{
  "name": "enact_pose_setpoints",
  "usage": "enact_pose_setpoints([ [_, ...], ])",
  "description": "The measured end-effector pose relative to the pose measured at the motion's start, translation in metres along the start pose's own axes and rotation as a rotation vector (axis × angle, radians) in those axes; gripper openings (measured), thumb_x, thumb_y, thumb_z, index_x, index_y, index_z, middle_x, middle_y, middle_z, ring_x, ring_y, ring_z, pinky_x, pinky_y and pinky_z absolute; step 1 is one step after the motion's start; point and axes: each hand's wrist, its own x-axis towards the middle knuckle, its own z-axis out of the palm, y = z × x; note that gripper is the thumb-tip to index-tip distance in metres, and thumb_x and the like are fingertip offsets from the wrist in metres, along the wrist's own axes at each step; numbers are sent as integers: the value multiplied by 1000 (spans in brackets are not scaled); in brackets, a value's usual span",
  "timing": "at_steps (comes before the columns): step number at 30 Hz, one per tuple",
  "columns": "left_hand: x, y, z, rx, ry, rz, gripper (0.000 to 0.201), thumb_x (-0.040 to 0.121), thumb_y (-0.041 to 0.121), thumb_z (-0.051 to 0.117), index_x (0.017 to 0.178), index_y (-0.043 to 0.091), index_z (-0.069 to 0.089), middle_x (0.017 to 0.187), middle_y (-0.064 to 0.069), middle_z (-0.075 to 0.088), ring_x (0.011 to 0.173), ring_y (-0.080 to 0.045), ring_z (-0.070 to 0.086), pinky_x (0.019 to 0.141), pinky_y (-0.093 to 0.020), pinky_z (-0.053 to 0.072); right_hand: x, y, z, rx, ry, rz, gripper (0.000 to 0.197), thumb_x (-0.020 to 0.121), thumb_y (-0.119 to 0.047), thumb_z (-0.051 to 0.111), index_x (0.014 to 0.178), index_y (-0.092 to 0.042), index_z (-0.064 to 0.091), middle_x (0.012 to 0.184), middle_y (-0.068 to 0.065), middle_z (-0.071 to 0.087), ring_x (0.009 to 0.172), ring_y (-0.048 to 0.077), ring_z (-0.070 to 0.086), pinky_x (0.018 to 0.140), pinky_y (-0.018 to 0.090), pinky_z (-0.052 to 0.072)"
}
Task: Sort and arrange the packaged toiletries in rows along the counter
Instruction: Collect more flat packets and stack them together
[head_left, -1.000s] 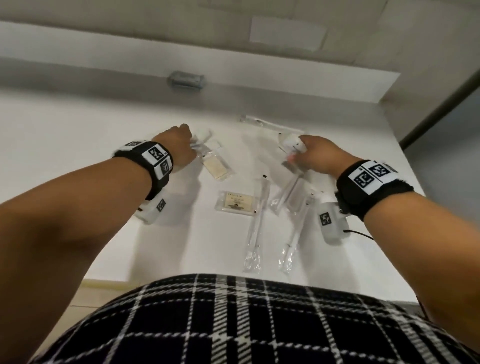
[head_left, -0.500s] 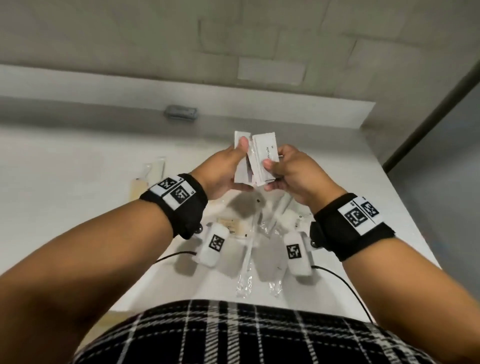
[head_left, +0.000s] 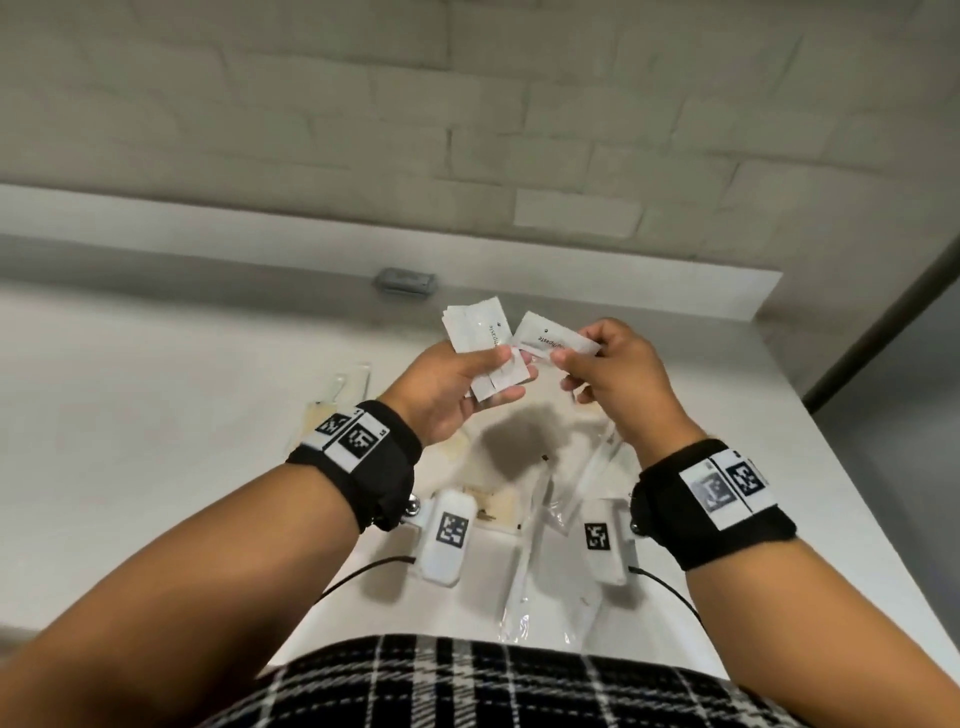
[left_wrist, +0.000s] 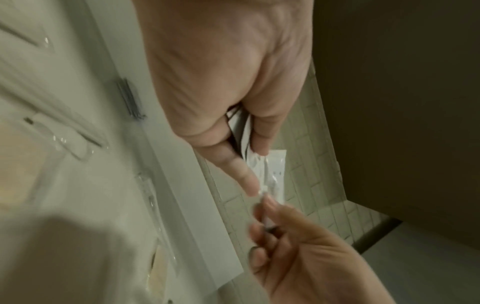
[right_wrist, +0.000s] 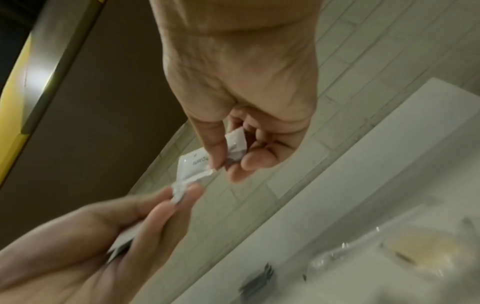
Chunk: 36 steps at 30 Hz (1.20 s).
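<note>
Left hand (head_left: 451, 387) pinches a small stack of white sachets (head_left: 480, 347) above the counter (head_left: 156, 415), long axis running near-to-far, tilted left. Right hand (head_left: 613, 379) pinches one white sachet (head_left: 553, 340), long axis left-to-right; its print partly reads "toothpaste". Both are held above clear-wrapped packets (head_left: 524, 561) lying on the counter.
</note>
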Motion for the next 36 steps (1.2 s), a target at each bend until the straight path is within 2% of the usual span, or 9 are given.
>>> enact_pose_setpoints([
  [5,1,1,-9,63,16,18,31,94,0,51,123,6,55,97,-7,73,88,-23,73,68,-28,59,11,-11,-16,210,59,-90,13,83,-2,65,77,-12,59,74,7,61,64,13,55,61,24,45],
  [8,5,1,-11,79,8,36,31,94,-3,48,121,10,56,101,-7,72,90,-24,72,70,-28,59,17,-15,-19,342,-32,-111,19,87,2,59,78,-15,61,67,-3,63,56,7,56,55,16,46],
  [11,8,2,-11,121,55,27,24,91,1,58,112,13,60,103,-6,71,85,-23,71,64,-24,58,20,-20,-15,161,-115,-148,14,91,-3,58,83,-14,63,65,-4,61,51,6,50,52,16,41],
  [14,10,5,-11,391,82,24,12,86,9,69,96,13,66,87,-5,71,70,-18,68,54,-21,52,24,-27,-8,-100,-167,-240,13,89,-12,62,78,-17,61,78,-1,55,67,13,50,66,25,42],
  [16,12,8,-13,574,56,36,12,80,12,75,89,10,68,77,-5,68,63,-15,63,50,-21,46,26,-33,-4,-334,-274,-309,16,88,-14,65,75,-20,59,92,-4,52,79,10,51,74,17,41],
  [20,14,14,-16,506,16,37,20,82,10,72,101,2,68,83,-5,67,65,-12,61,50,-19,47,27,-36,4,-573,-523,-179,17,90,-16,63,76,-22,55,86,-1,57,77,14,54,67,24,43],
  [26,10,11,-24,187,-21,-4,15,91,15,61,105,18,67,97,4,73,86,-12,69,62,-19,54,23,-20,20,-216,-250,-85,13,94,-16,57,91,-5,50,72,6,61,42,11,55,39,17,39],
  [30,8,10,-23,295,-51,3,23,86,-4,62,100,14,65,85,-3,69,71,-11,68,58,-17,53,27,-10,26,-343,-147,-167,20,91,-24,61,83,-10,49,78,2,55,62,15,52,57,26,42],
  [36,10,17,-24,372,-45,-5,13,88,1,63,99,8,64,76,-1,70,62,-9,66,52,-17,49,23,-11,29,-390,-357,-169,19,87,-21,67,90,-15,50,69,-1,50,59,12,47,58,28,41],
])
